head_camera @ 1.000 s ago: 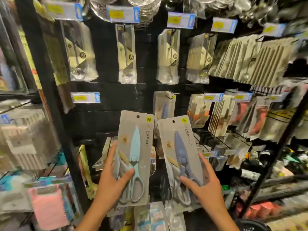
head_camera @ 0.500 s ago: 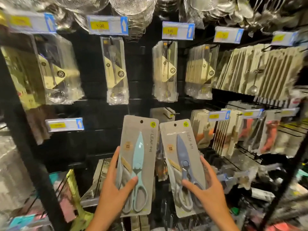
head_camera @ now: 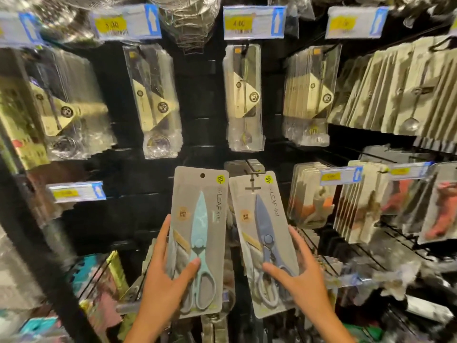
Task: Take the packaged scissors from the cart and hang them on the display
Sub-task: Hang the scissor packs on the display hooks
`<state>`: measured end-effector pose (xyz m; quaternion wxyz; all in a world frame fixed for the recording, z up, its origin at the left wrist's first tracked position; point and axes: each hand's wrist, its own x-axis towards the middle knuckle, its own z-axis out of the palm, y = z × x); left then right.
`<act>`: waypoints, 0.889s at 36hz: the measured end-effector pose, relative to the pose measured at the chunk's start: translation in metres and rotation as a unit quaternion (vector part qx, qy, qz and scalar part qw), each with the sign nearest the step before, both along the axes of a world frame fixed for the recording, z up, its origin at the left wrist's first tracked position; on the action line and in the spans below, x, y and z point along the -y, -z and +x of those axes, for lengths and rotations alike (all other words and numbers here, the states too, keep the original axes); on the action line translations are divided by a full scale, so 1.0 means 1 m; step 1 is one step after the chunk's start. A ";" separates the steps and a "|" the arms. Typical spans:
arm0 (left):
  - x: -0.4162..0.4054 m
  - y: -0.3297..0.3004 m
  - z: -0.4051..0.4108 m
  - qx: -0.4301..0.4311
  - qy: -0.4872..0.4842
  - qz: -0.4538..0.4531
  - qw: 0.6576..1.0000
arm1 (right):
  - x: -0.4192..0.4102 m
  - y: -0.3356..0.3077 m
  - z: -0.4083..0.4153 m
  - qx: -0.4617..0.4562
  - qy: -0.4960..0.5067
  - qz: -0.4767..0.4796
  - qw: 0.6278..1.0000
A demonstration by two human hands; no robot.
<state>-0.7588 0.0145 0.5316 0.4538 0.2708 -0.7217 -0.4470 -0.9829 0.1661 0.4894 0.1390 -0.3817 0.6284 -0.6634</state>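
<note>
A: What does each hand have?

B: The left hand [head_camera: 163, 283] holds a pack of teal scissors [head_camera: 199, 241]; its thumb lies across the front by the handles and its fingers run up the pack's left edge, so the grip is closed on the card. The right hand [head_camera: 303, 280] holds a pack of blue scissors [head_camera: 265, 240] the same way, thumb on the front, fingers along the right edge.

A: Where are the packs against the display?

B: Take the black hook [head_camera: 252, 180] as the mark. The blue pack's top is at that hook, which crosses the card near its hang hole; I cannot tell whether the card is threaded on. The teal pack stands upright just left of the hook, its hang hole free, its edge close beside the blue pack.

A: And around them?

B: Above the hook hang clear packs of utensils [head_camera: 243, 97] under a yellow price tag [head_camera: 253, 22]. Right of it hang orange-handled tools [head_camera: 309, 194].
</note>
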 end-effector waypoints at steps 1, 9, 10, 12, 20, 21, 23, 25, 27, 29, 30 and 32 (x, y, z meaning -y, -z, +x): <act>-0.001 0.000 -0.008 -0.001 -0.004 -0.010 1.000 | 0.000 0.000 -0.007 0.006 -0.006 -0.007 1.000; -0.010 0.006 -0.018 -0.005 -0.014 -0.007 1.000 | 0.007 0.010 -0.022 0.016 -0.027 -0.004 0.999; -0.010 0.005 -0.020 -0.004 -0.018 -0.010 1.000 | 0.008 0.011 -0.023 0.017 -0.028 -0.005 0.999; -0.011 0.004 -0.022 -0.002 -0.022 -0.017 1.000 | 0.009 0.015 -0.027 0.020 -0.030 -0.005 0.999; -0.010 0.007 -0.028 0.000 -0.038 -0.016 0.999 | 0.012 0.030 -0.040 0.020 -0.040 0.005 0.999; -0.010 0.007 -0.030 0.000 -0.038 -0.015 0.999 | 0.015 0.030 -0.042 0.022 -0.043 0.003 0.999; -0.010 0.007 -0.032 -0.001 -0.038 -0.017 0.999 | 0.021 0.031 -0.044 0.022 -0.046 -0.004 0.999; -0.010 0.006 -0.035 -0.003 -0.040 -0.022 0.999 | 0.027 0.031 -0.047 0.016 -0.050 -0.008 0.999; -0.008 0.006 -0.037 -0.002 -0.047 -0.029 0.998 | 0.035 0.032 -0.049 0.006 -0.061 -0.009 0.998; -0.007 0.005 -0.040 -0.001 -0.052 -0.036 0.998 | 0.044 0.034 -0.052 -0.007 -0.062 -0.006 0.998; -0.006 0.005 -0.041 0.001 -0.054 -0.038 0.998 | 0.048 0.035 -0.054 -0.015 -0.058 -0.004 0.998; -0.004 0.005 -0.043 0.003 -0.057 -0.039 0.998 | 0.059 0.038 -0.057 -0.031 -0.047 0.003 0.998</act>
